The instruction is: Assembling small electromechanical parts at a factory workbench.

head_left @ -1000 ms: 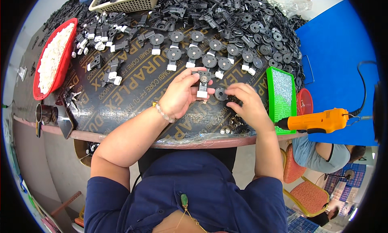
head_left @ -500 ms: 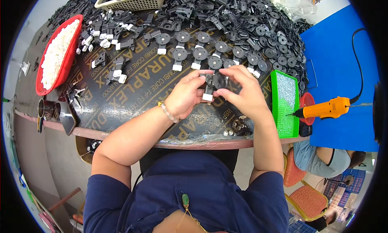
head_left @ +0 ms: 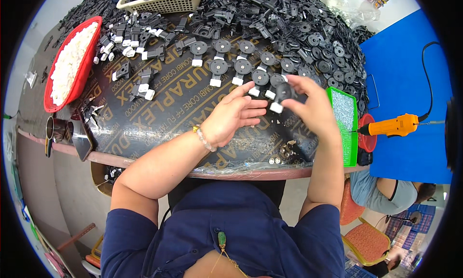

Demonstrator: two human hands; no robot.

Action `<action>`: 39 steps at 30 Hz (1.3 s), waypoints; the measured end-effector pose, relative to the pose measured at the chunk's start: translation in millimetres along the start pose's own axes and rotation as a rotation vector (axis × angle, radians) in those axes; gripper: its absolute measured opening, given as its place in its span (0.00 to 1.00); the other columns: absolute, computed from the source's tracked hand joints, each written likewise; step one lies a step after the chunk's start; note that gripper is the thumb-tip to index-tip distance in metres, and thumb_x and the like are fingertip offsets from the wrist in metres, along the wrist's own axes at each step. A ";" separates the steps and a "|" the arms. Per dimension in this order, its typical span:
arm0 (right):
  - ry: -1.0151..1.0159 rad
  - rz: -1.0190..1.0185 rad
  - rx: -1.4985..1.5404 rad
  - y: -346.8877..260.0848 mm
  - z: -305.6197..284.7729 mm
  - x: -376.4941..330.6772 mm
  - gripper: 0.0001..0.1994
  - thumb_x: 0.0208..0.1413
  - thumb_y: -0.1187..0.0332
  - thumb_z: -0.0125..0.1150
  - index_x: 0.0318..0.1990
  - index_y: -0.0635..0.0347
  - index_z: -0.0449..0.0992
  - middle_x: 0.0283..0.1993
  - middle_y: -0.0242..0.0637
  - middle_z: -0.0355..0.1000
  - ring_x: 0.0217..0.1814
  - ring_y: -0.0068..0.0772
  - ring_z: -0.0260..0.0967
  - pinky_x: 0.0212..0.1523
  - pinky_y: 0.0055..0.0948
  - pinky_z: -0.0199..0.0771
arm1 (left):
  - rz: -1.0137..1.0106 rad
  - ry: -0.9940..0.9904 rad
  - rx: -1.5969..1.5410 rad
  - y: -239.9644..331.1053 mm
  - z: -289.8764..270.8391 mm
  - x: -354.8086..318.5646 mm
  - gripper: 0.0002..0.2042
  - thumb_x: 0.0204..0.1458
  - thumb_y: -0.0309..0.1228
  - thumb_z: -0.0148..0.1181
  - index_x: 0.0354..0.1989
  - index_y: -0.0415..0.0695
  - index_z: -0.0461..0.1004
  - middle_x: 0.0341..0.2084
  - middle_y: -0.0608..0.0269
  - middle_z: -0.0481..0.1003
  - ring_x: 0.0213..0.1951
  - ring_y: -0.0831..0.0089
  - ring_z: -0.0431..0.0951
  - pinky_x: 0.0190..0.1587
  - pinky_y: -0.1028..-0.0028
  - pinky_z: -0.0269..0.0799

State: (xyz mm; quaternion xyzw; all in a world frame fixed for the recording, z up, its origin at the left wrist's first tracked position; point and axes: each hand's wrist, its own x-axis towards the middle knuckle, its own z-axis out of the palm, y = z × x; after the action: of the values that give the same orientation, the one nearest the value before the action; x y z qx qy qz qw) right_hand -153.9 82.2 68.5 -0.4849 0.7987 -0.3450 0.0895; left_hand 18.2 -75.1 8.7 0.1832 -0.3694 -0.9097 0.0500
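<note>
Black part (head_left: 281, 95) pinched in right hand (head_left: 311, 109).

The right hand (head_left: 311, 106) pinches a black round part with a white block (head_left: 280, 97) above the dark worktable (head_left: 159, 114); the left hand (head_left: 231, 118) hangs open at its nine o'clock, seemingly not touching it. A red tray of white pieces (head_left: 67, 65) sits at ten o'clock, a green tray (head_left: 345, 118) at three.

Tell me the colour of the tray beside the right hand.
Green tray, best seen in the head view.
</note>
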 end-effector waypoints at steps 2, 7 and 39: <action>-0.024 0.161 -0.170 15.8 -14.9 -1.9 0.28 0.43 0.75 0.75 0.56 0.62 0.78 0.49 0.41 0.77 0.47 0.35 0.73 0.50 0.32 0.74 | 0.013 -0.046 0.103 1.7 -1.1 -1.0 0.27 0.68 0.34 0.44 0.74 0.41 0.53 0.56 0.47 0.74 0.55 0.60 0.77 0.57 0.64 0.74; -0.024 0.164 -0.232 52.1 3.8 -2.3 0.26 0.46 0.72 0.74 0.56 0.62 0.78 0.52 0.43 0.76 0.48 0.40 0.74 0.48 0.34 0.76 | 0.018 -0.072 0.149 -1.8 -2.8 0.9 0.25 0.68 0.35 0.45 0.71 0.41 0.56 0.54 0.50 0.74 0.54 0.62 0.77 0.55 0.65 0.75; -0.030 -0.609 -0.539 -31.1 155.1 291.5 0.15 0.53 0.67 0.66 0.49 0.52 0.81 0.46 0.36 0.78 0.53 0.39 0.72 0.54 0.37 0.72 | 0.189 0.095 -0.036 2.3 -14.0 11.1 0.09 0.68 0.35 0.47 0.43 0.45 0.71 0.29 0.70 0.73 0.27 0.82 0.70 0.31 0.80 0.66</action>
State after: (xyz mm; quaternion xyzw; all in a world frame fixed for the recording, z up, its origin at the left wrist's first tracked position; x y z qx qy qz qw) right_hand -207.4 -242.7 28.5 -0.7104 0.6789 -0.1267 -0.1355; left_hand 13.1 -88.4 -2.3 0.1896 -0.3657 -0.8977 0.1564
